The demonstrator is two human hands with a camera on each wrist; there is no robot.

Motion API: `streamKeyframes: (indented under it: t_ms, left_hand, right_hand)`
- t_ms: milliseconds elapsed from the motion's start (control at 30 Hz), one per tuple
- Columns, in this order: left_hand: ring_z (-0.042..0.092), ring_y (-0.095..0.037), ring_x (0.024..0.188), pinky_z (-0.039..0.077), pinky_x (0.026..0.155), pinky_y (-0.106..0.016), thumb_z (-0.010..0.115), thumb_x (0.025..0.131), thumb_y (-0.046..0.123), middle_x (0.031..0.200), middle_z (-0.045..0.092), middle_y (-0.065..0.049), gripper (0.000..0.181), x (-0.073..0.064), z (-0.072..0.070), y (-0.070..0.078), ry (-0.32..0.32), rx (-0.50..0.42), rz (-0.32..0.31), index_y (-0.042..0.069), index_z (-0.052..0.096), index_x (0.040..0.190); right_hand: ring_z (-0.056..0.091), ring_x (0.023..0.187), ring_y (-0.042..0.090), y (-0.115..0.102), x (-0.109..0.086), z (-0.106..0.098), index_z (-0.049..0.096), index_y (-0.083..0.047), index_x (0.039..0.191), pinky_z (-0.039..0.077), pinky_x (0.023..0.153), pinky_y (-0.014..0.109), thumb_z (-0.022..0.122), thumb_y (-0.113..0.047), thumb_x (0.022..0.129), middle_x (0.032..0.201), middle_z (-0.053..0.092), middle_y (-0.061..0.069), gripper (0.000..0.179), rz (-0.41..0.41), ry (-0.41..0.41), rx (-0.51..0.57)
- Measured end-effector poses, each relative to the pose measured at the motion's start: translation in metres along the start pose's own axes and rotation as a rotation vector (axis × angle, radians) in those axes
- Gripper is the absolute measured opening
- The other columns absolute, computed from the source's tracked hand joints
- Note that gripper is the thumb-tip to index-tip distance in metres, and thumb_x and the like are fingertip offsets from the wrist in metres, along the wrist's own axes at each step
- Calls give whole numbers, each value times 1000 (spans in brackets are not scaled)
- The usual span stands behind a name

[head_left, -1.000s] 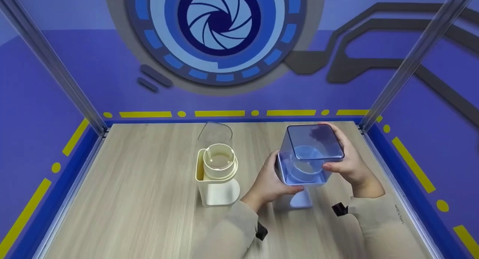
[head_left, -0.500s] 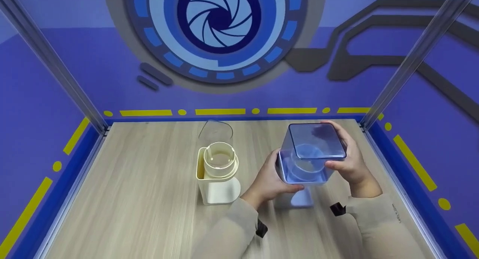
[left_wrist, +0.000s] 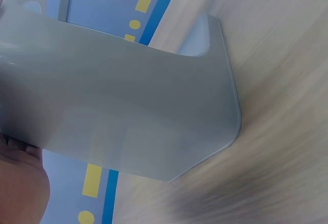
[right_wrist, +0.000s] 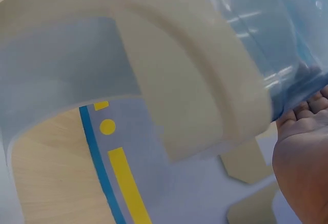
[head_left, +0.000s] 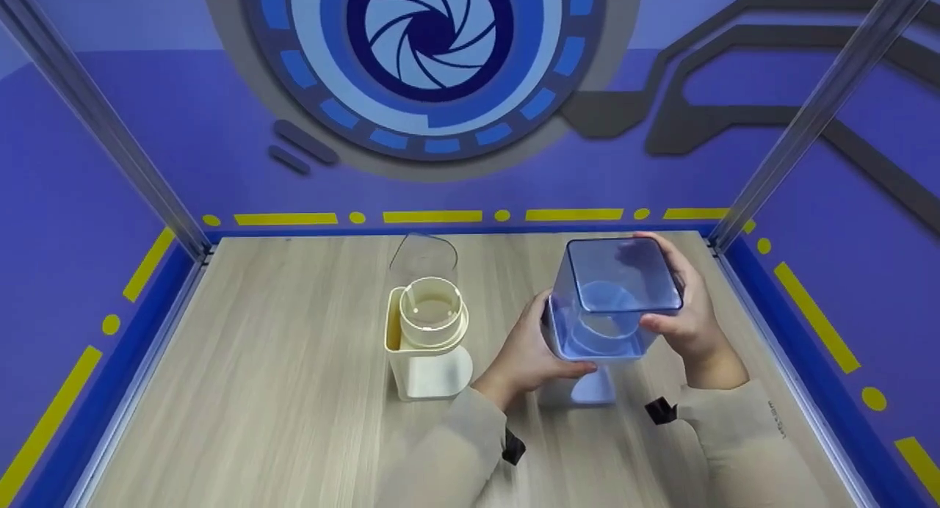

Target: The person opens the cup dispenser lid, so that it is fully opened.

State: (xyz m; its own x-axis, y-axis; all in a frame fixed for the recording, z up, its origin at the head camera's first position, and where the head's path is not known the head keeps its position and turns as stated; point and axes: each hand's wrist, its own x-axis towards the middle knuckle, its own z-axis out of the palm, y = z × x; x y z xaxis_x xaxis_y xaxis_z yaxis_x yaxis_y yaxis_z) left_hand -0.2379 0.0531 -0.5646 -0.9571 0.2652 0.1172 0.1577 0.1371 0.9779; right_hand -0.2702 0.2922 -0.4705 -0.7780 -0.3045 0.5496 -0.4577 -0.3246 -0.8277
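In the head view, a blue plastic dispenser-like holder [head_left: 593, 387] with a C-shaped body and a flat foot is held between both hands at the right. My left hand [head_left: 525, 350] grips its body from the left, thumb along the front edge. On top sits a see-through blue square cover [head_left: 624, 273], which my right hand [head_left: 690, 317] holds at its right side, thumb in front. A round ring shows through the cover. The left wrist view has the smooth side of the body [left_wrist: 123, 96]; the right wrist view has the underside of its upper part [right_wrist: 174, 80].
A similar cream holder [head_left: 429, 379] stands left of the hands, with a round cream ring [head_left: 431, 339] on top. A clear cover [head_left: 424, 258] is behind it. Blue wall panels [head_left: 499, 192] border the wooden table [head_left: 272, 346] at the back and sides.
Both hands keep their hold on the blue holder and its cover. The whole head view has shifted slightly; the cover and right hand have edged a little to the right.
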Motion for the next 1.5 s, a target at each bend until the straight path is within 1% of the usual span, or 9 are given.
streamKeyframes:
  t_ms: [167, 367, 533, 633, 700, 800, 900, 1033, 1500]
  left_hand:
    - [56, -13, 147, 42, 134, -43, 113, 64, 31, 160, 57, 9, 129, 0, -1, -2, 3, -6, -4, 32, 40, 170]
    - [55, -18, 149, 41, 133, -43, 113, 64, 29, 164, 54, 3, 134, -1, 0, -2, 2, 5, -8, 28, 37, 174]
    - [54, -20, 152, 41, 134, -44, 112, 63, 28, 167, 53, 1, 135, -1, 0, -2, 9, 15, -19, 26, 35, 175]
    - [53, -20, 152, 40, 135, -44, 112, 64, 29, 167, 52, 0, 135, -1, 0, -3, 5, 15, -17, 25, 35, 175]
    - [53, -18, 152, 40, 135, -43, 112, 64, 29, 166, 52, 1, 134, -1, -1, -3, 3, 16, -8, 24, 36, 174]
    - [53, -16, 150, 40, 135, -41, 112, 65, 28, 164, 53, 2, 132, 0, -2, -4, 1, 11, 10, 23, 37, 173]
    - [54, -15, 149, 41, 134, -41, 112, 65, 26, 163, 54, 3, 130, 0, -1, -4, -4, -4, 14, 25, 38, 173]
    - [53, -15, 151, 40, 135, -42, 111, 67, 28, 164, 54, 6, 130, -1, 0, -4, -12, -14, -2, 29, 37, 173]
    - [52, -15, 153, 40, 136, -44, 112, 66, 31, 166, 52, 7, 132, -1, -1, -3, -11, -10, -24, 31, 36, 174]
  right_hand:
    - [68, 133, 25, 0, 2, 2, 51, 3, 161, 61, 112, 31, 90, -2, 70, 146, 69, 16, 99, 0, -1, 3]
    - [67, 136, 24, 5, -2, -3, 50, 1, 162, 60, 116, 31, 91, -5, 77, 148, 69, 15, 95, 19, -12, 52]
    - [63, 142, 24, 1, -4, -11, 41, -5, 169, 58, 119, 32, 88, -7, 85, 156, 63, 13, 96, 103, -72, 14]
    - [60, 148, 24, -4, -6, -15, 32, -11, 176, 56, 122, 31, 88, -7, 87, 163, 58, 11, 105, 155, -129, -36]
    - [59, 151, 23, -4, -6, -17, 25, -14, 179, 54, 124, 30, 88, -3, 86, 166, 56, 10, 113, 173, -179, -69]
    - [62, 150, 22, -2, -8, -16, 25, -14, 179, 54, 124, 30, 88, 8, 83, 164, 59, 9, 117, 172, -211, -101]
    - [66, 144, 21, 0, -11, -14, 33, -8, 174, 56, 121, 29, 86, 18, 76, 158, 65, 8, 114, 141, -182, -141]
    - [69, 140, 20, 1, -14, -14, 38, -6, 171, 58, 118, 28, 87, 19, 69, 154, 67, 7, 116, 113, -135, -180]
    - [70, 137, 21, 2, -8, -18, 40, -2, 169, 58, 117, 27, 86, 17, 71, 149, 70, 9, 109, 102, -156, -202]
